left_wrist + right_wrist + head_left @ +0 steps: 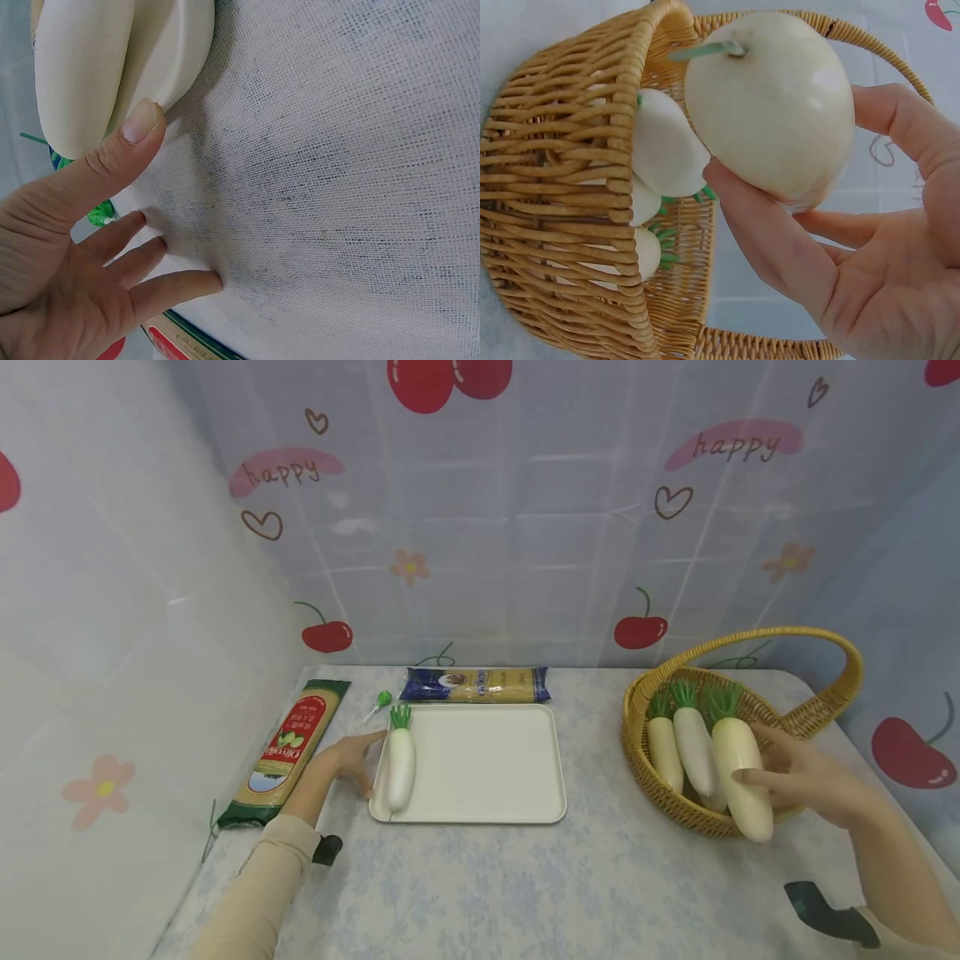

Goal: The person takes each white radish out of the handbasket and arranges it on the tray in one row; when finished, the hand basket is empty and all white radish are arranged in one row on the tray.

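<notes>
The right hand [813, 777] is gripping a white radish [741, 768] over the basket's [678, 810] near rim, the head view showing its green leaves [722, 702], the right wrist view its blunt end [772, 105]; the left hand [348, 760] is spreading its fingers beside the tray [487, 764] at left, thumb [112, 165] perhaps touching it

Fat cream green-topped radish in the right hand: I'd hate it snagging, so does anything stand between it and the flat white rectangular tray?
Yes: slimmer white green-topped radishes and the woven tan wicker basket's left rim lie between the held radish and the tray. Beyond the rim, pale blue-patterned tablecloth leads to the tray.
</notes>
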Demonstrator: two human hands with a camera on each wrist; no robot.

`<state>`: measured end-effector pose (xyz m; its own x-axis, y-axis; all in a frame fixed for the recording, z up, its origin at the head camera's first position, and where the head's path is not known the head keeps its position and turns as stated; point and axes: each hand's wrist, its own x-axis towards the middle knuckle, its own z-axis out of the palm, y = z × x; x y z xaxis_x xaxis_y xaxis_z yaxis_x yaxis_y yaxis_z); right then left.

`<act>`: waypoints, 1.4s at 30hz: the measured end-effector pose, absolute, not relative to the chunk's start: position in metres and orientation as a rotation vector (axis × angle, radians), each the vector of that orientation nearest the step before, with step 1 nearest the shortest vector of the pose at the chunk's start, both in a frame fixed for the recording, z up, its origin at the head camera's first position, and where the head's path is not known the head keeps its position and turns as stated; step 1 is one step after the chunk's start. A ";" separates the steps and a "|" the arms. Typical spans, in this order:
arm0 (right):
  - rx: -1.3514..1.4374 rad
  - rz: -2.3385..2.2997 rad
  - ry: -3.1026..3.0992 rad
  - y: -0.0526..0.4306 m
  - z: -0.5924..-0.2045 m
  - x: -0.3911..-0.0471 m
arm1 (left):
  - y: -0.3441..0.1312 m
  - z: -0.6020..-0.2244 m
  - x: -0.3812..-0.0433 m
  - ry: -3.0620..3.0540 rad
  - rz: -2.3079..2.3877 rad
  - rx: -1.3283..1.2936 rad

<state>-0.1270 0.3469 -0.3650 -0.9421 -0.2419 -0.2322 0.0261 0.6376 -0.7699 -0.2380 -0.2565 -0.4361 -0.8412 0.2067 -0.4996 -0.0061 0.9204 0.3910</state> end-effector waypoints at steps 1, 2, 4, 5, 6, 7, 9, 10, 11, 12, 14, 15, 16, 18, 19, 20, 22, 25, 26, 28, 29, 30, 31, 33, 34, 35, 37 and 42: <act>-0.181 -1.214 2.546 0.345 -0.365 -0.126 | -0.256 -0.436 -0.238 2.524 0.513 0.142; -0.182 -1.232 2.534 0.344 -0.366 -0.124 | -0.257 -0.436 -0.239 2.522 0.514 0.141; -0.194 -1.263 2.526 0.340 -0.367 -0.121 | -0.257 -0.436 -0.239 2.518 0.516 0.139; -0.196 -1.272 2.530 0.338 -0.367 -0.119 | -0.257 -0.436 -0.239 2.518 0.515 0.141; -0.199 -1.282 2.533 0.336 -0.368 -0.117 | -0.257 -0.436 -0.239 2.521 0.509 0.152; -0.200 -1.293 2.533 0.334 -0.368 -0.115 | -0.257 -0.436 -0.239 2.523 0.510 0.154; -0.195 -1.311 2.529 0.330 -0.368 -0.112 | -0.257 -0.436 -0.239 2.528 0.509 0.160; -0.190 -1.319 2.525 0.328 -0.368 -0.110 | -0.257 -0.436 -0.239 2.531 0.507 0.163; -0.188 -1.322 2.525 0.326 -0.368 -0.108 | -0.257 -0.436 -0.239 2.534 0.503 0.166; -0.186 -1.323 2.525 0.324 -0.368 -0.107 | -0.257 -0.436 -0.239 2.536 0.502 0.169; -0.197 -1.320 2.531 0.320 -0.366 -0.104 | -0.257 -0.436 -0.239 2.538 0.506 0.167; -0.207 -1.317 2.533 0.318 -0.365 -0.103 | -0.257 -0.436 -0.239 2.539 0.505 0.166; -0.218 -1.313 2.540 0.317 -0.364 -0.102 | -0.257 -0.436 -0.238 2.541 0.502 0.168; -0.246 -1.299 2.554 0.313 -0.363 -0.100 | -0.257 -0.436 -0.238 2.542 0.498 0.170; -0.250 -1.295 2.557 0.311 -0.362 -0.098 | -0.257 -0.435 -0.238 2.543 0.496 0.171; -0.258 -1.293 2.557 0.309 -0.362 -0.097 | -0.257 -0.435 -0.238 2.544 0.492 0.172; -0.277 -1.293 2.563 0.305 -0.362 -0.095 | -0.257 -0.436 -0.238 2.541 0.491 0.172; -0.288 -1.273 2.577 0.300 -0.361 -0.091 | -0.257 -0.436 -0.238 2.543 0.491 0.178; -0.297 -1.267 2.579 0.298 -0.361 -0.091 | -0.257 -0.436 -0.238 2.545 0.490 0.182; -0.292 -1.244 2.580 0.295 -0.360 -0.089 | -0.257 -0.436 -0.238 2.551 0.483 0.191; -0.288 -1.236 2.577 0.293 -0.360 -0.088 | -0.257 -0.436 -0.238 2.554 0.478 0.196; -0.287 -1.227 2.575 0.291 -0.359 -0.087 | -0.257 -0.436 -0.238 2.556 0.476 0.198; -0.291 -1.220 2.577 0.289 -0.359 -0.086 | -0.257 -0.436 -0.238 2.558 0.470 0.206; -0.297 -1.208 2.588 0.285 -0.359 -0.084 | -0.258 -0.436 -0.238 2.554 0.478 0.198; -0.307 -1.207 2.596 0.283 -0.360 -0.084 | -0.258 -0.436 -0.238 2.551 0.486 0.191; -0.320 -1.206 2.605 0.280 -0.360 -0.083 | -0.258 -0.436 -0.238 2.549 0.490 0.187; -0.344 -1.208 2.614 0.276 -0.360 -0.082 | -0.258 -0.436 -0.238 2.545 0.500 0.181; -0.412 -1.243 2.579 0.263 -0.360 -0.083 | -0.258 -0.437 -0.238 2.543 0.507 0.171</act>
